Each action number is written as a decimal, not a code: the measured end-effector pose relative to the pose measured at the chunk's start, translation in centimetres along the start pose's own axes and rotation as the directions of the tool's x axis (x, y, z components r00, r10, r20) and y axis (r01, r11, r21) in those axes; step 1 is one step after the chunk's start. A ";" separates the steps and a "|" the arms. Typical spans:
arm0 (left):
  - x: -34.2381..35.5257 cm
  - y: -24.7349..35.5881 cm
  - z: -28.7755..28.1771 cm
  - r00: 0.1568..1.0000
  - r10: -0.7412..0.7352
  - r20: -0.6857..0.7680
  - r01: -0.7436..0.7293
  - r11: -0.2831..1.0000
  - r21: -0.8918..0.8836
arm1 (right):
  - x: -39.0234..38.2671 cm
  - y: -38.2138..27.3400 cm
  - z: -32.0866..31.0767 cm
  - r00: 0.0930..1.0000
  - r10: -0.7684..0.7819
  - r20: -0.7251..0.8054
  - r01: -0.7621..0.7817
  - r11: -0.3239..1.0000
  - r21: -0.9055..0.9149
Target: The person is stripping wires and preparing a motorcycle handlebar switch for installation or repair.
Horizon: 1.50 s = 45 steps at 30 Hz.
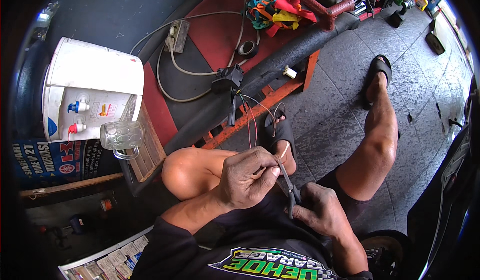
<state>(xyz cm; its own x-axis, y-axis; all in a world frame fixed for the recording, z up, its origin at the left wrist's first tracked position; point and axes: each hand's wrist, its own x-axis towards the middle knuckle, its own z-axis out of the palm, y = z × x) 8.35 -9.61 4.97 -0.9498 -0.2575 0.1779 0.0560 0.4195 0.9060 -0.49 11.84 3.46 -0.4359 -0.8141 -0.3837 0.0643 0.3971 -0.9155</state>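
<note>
My left hand [247, 177] is closed in a pinch on a thin wire [284, 150], whose pale end sticks out past the fingertips. Wrapped round the dark handles of a pair of scissors [291, 192] is my right hand [322, 209]. The scissor blades point up and left and meet the wire beside my left thumb; whether they touch it I cannot tell. Beyond my hands, a black handlebar switch housing [228, 79] lies on a padded black edge. Thin red and dark wires [248, 122] hang from it toward my left hand. A white connector [289, 72] sits to its right.
A white water dispenser [95, 85] stands at left, with a glass mug [123, 136] before its taps. A power strip [177, 36], black tape roll [247, 49] and colourful straps [280, 11] lie on the red and black surface. A red metal frame [327, 2] is at the top.
</note>
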 end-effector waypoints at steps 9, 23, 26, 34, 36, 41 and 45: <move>0.1 0.2 -0.1 0.992 -0.094 0.089 0.103 0.989 -0.104 | 0.2 -0.3 0.5 0.991 -0.108 -0.075 0.087 0.968 -0.237; -0.1 -0.2 0.3 0.993 -0.101 0.064 0.113 0.970 -0.215 | 0.0 0.5 1.0 0.969 -0.197 -0.149 0.150 0.949 -0.276; 0.0 -0.2 0.5 0.991 -0.106 0.084 0.124 0.960 -0.252 | 0.1 0.4 0.5 0.974 -0.188 -0.129 0.150 0.954 -0.260; -0.1 -0.5 -0.1 0.986 -0.083 0.145 0.113 0.972 -0.208 | 1.0 0.1 0.2 0.977 -0.185 -0.109 0.146 0.945 -0.293; 0.0 -0.2 -0.2 0.986 -0.100 0.137 0.126 0.971 -0.201 | 1.4 0.1 0.2 0.966 -0.232 -0.115 0.194 0.942 -0.274; 0.8 0.3 -0.6 0.986 0.034 0.164 -0.016 0.994 -0.111 | 1.5 -0.1 0.0 0.975 -0.207 -0.079 0.190 0.965 -0.183; 0.8 0.6 -0.6 0.969 0.033 0.244 -0.053 0.996 0.077 | 1.0 -0.2 -0.4 0.990 -0.143 -0.018 0.135 0.964 -0.231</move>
<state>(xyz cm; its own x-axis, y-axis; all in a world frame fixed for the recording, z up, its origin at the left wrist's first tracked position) 7.83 -10.06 5.91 -0.9938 -0.0237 0.1088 0.0826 0.4982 0.8631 -1.32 11.15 3.34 -0.4563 -0.8550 -0.2464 -0.2041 0.3701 -0.9063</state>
